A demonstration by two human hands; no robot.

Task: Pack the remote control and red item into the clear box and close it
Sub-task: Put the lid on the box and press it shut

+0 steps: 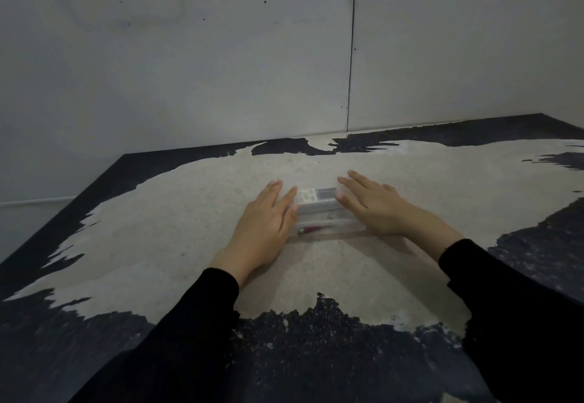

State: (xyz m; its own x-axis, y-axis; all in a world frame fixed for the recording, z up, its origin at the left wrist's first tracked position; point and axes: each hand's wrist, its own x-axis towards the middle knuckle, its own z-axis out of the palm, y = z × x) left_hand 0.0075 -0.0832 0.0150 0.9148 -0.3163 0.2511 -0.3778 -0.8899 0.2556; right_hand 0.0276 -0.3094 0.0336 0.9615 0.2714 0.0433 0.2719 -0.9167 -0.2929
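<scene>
A clear plastic box [328, 222] lies on the worn table [189, 228], its lid down on top. Through the lid I see a white remote control [316, 195] with buttons and a small display, along the far side. A red item [311, 230] shows through the near wall at the lower left. My left hand [265, 225] rests flat against the box's left end, fingers stretched out and together. My right hand [376, 206] presses flat against the right end, fingers spread. Neither hand curls around the box.
The table top is pale where its dark speckled coating has worn off; dark patches remain near the front edge [316, 339] and right side. A grey panelled wall [221, 70] stands right behind the table. Black sleeves cover both forearms.
</scene>
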